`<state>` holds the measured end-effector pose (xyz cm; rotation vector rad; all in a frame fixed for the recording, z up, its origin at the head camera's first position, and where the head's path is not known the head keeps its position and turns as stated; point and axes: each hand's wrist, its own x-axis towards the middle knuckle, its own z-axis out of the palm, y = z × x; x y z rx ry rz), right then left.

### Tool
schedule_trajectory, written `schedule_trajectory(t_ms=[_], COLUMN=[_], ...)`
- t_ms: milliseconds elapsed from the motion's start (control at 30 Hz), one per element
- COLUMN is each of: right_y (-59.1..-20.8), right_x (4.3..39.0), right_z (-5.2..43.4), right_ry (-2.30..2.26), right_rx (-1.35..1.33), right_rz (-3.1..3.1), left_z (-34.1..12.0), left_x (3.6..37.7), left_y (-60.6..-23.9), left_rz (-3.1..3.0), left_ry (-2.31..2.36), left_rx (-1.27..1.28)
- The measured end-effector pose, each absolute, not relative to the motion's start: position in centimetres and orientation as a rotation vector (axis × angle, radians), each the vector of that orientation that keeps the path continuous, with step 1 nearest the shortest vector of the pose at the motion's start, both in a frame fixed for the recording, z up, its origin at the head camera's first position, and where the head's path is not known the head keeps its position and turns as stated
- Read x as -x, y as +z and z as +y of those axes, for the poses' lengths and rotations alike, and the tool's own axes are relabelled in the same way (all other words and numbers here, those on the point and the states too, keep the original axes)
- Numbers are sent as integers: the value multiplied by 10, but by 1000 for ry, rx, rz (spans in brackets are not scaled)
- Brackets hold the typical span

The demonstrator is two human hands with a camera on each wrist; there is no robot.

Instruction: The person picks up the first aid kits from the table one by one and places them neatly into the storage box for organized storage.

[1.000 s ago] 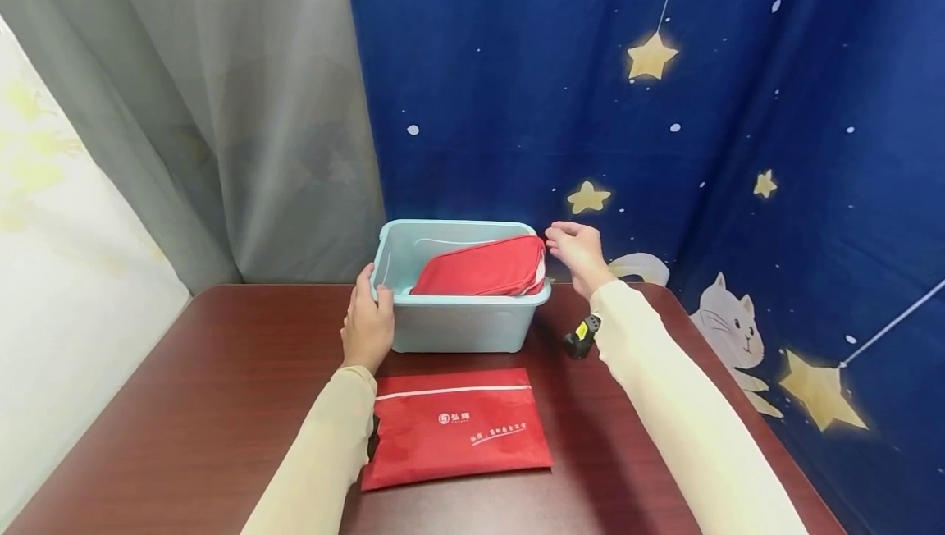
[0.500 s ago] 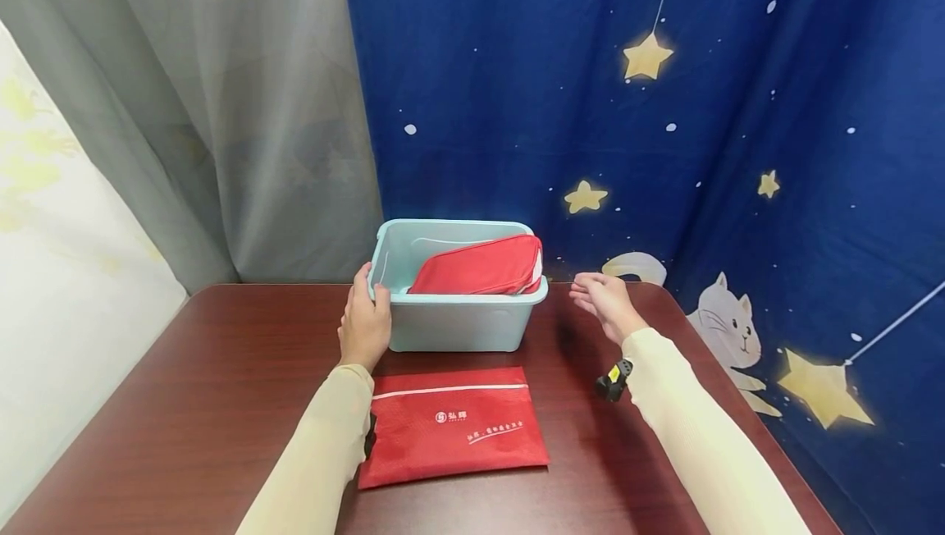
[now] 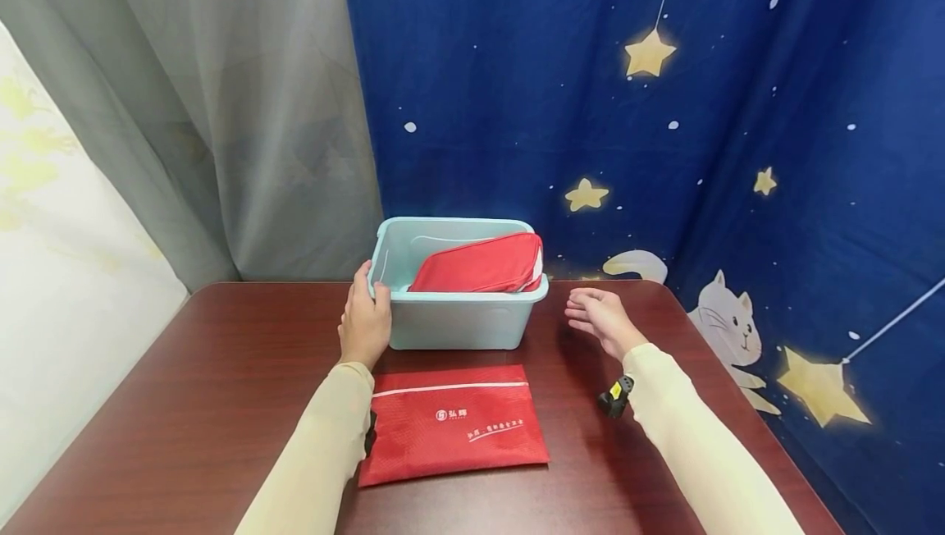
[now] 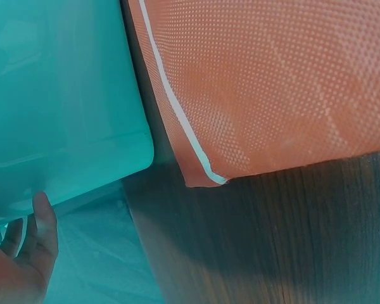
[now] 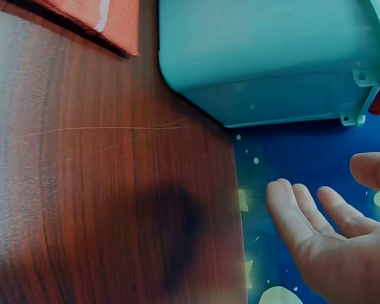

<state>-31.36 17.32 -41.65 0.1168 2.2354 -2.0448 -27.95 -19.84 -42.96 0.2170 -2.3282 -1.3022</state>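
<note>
Head view shows the left hand (image 3: 365, 323) gripping the blue bin's (image 3: 458, 323) left rim near the counter's (image 3: 184, 404) far edge, while the right hand (image 3: 601, 320) hovers relaxed, empty, just right of it.

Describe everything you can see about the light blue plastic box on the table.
The box is a light blue, slightly see-through plastic tub with rounded corners, a rolled rim and no lid. It stands upright at the far middle of the dark red table. A red pouch leans tilted inside, one end above the rim. The left hand holds its left corner; the right hand is apart from it.
</note>
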Motion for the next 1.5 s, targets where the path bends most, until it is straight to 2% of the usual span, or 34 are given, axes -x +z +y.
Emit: schedule_trajectory(t_ms=[933,1500], right_y=[-458,-471], right_x=[288,267], right_z=[160,129], right_ry=[-1847,-1607], right_rx=[47,183], right_rz=[2127,2205], left_z=[-198,-200], left_x=[282,280], left_y=[-429,-431], left_rz=[-2320,-2327], left_ry=[-1304,-1304], left_rx=[-214,-203])
